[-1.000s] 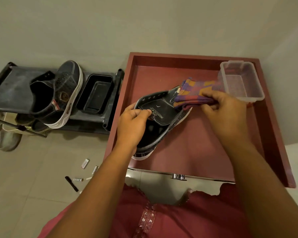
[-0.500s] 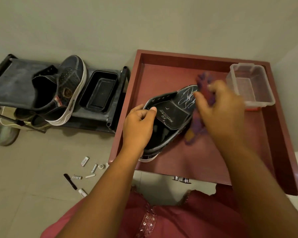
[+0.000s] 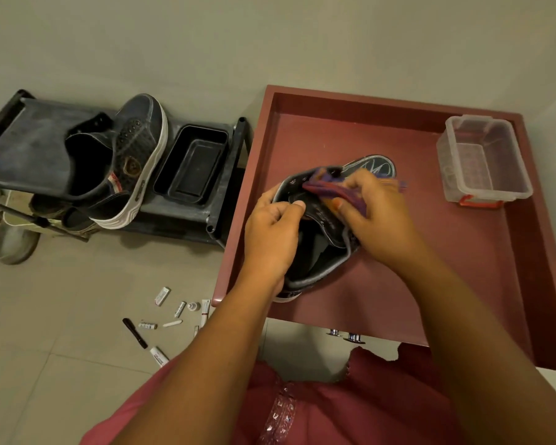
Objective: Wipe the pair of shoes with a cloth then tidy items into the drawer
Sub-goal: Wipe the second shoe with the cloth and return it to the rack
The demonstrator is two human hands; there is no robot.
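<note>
A dark shoe (image 3: 321, 248) lies on its side on the red tabletop (image 3: 398, 277), opening toward me. My left hand (image 3: 270, 239) grips its rim at the heel side. My right hand (image 3: 376, 216) holds a purple and orange cloth (image 3: 331, 191) and presses it against the shoe's upper and tongue. The toe (image 3: 371, 167) pokes out beyond the cloth. The second dark shoe (image 3: 132, 162) with a white sole leans on the black rack (image 3: 29, 149) at the left.
A clear plastic box (image 3: 482, 162) stands at the tabletop's far right. A black tray (image 3: 191, 165) sits on the rack. Several small tubes, a marker (image 3: 135, 333) and bottles lie scattered on the tiled floor. Drawer knobs (image 3: 345, 335) show below the table's front edge.
My right hand has brought the cloth from the shoe's toe side back over its upper and tongue. My left hand keeps its hold on the shoe.
</note>
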